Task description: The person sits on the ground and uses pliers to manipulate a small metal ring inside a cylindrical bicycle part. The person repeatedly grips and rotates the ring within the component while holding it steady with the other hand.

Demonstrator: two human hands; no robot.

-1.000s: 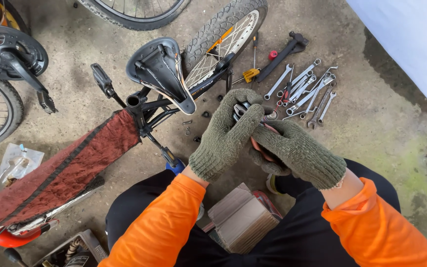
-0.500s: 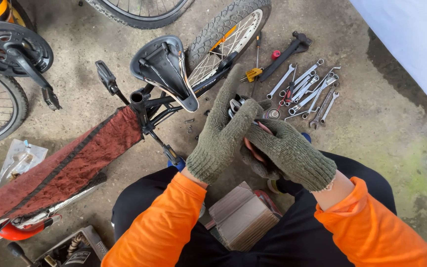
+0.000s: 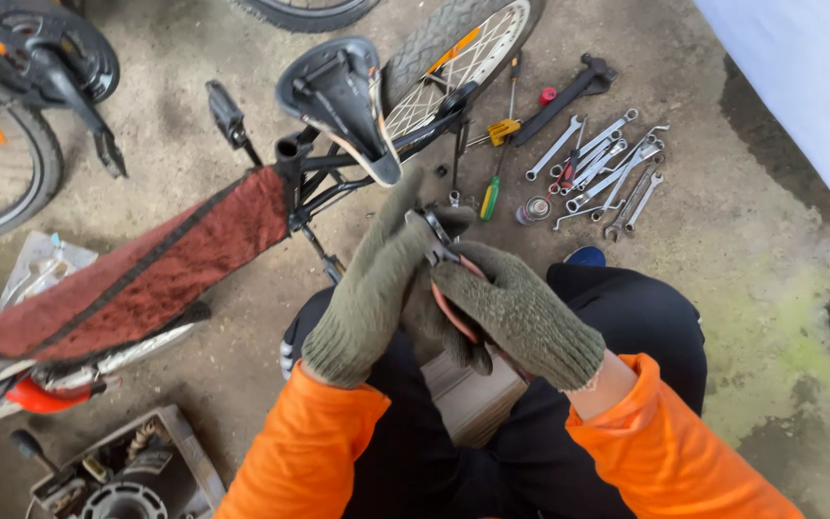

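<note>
Concrete floor, pliers (image 3: 437, 245), seemingly, clasped between left hand (image 3: 369, 288), right hand (image 3: 516, 312)

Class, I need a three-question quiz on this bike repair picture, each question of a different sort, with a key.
1. True or false: both hands wear knitted green gloves.
2. Where do the spanners lie: A beside the rear wheel, B on the saddle, C in the person's lap?
3. What covers the bike's frame tube?

Key
1. True: left hand, right hand.
2. A: spanners on the ground by the wheel.
3. A red cloth.
</note>
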